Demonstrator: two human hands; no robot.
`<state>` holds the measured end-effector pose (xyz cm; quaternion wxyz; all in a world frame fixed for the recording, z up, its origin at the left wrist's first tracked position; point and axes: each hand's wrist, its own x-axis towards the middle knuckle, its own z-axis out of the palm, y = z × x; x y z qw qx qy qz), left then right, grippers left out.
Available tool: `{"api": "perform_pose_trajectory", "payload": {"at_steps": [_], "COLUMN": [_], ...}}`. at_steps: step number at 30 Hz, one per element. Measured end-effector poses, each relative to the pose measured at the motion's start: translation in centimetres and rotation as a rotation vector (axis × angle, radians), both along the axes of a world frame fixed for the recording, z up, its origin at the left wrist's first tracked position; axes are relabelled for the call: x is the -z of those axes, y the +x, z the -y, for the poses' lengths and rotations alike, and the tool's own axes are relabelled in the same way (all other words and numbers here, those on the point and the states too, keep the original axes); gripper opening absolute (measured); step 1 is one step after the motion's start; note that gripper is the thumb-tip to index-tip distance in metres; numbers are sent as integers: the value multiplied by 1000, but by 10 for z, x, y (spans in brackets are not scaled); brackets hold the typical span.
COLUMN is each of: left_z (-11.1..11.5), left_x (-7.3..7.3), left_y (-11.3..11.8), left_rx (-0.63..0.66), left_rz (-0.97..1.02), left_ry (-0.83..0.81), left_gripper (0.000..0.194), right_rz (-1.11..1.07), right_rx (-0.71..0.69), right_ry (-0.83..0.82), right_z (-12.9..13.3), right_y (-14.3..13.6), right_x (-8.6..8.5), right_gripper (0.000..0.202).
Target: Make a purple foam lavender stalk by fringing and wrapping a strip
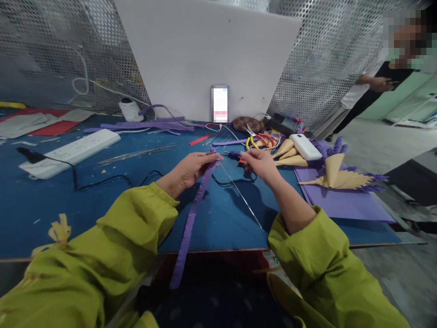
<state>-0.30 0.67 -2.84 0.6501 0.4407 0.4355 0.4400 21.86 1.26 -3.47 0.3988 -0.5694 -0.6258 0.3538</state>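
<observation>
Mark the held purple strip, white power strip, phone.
Held purple strip (pixel 193 212): head view, middle of its length.
White power strip (pixel 77 149): head view, top face.
Phone (pixel 220 102): head view, lit screen.

Tabletop: flat, dark-blue work surface (pixel 30 196) with a thin brownish front edge
Left side: long white plastic power strip (pixel 77 151), set slantwise; thin black cord (pixel 74 176) curving from its plugged end
Far-left corner: overlapping flat red sheets (pixel 51 130) and grey sheets (pixel 23 127)
Beside the power strip: loose bundle of thin silvery wires (pixel 136 154)
Back edge: flat purple strips (pixel 146 125); brown checked pouch (pixel 244 123)
Right side: overlapping flat purple sheets (pixel 341 206)
</observation>
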Motion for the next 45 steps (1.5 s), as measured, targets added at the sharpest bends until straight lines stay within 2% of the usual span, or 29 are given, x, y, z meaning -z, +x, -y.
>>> {"api": "perform_pose_trajectory", "payload": {"at_steps": [2,3,5,7,11,16,19,23,25,28,31,36,40,45], "left_z": [0,0,0,1,0,-6,-10,-13,-14,-13,-12,-17,-20,-20], "left_x": [1,1,2,1,2,6,5,4,3,2,2,4,4,2], "left_y": [0,0,0,0,-1,-7,-10,-12,-13,-13,-13,-15,-16,-16], "left_rx": [-29,-39,-58,-71,-40,5,-46,-87,-92,-100,-122,-163,-189,-218], "left_rz": [-14,-28,-78,-141,-191,-119,-87,-27,-13,2,60,134,190,221], "left_ry": [-41,-51,-60,-54,-24,-41,-68,-71,-81,-102,-112,-140,-168,-184], "left_gripper": [24,24,24,25,25,24,23,19,21,24,25,21,14,7], "right_rz": [346,460,542,529,395,76,-93,-290,-443,-555,-487,-291,-141,58], "right_rx": [292,336,322,290,222,206,223,222,89,-70,-112,-189,-231,-196], "right_ry": [91,41,-104,-162,-203,-195,-86,173,251,165,164,291,303,444], "right_z": [-13,-19,-27,-32,-37,-42,-39,-27,-20,-9,0,9,15,22], "right_y": [13,18,24,23,20,20,16,8,5,2,-3,-12,-15,-16], "right_x": [3,5,10,16,31,40,35,19,12,4,-1,-4,2,12], "right_gripper": [42,45,51,53,47,33,29,30,34,33,30,28,29,33]}}
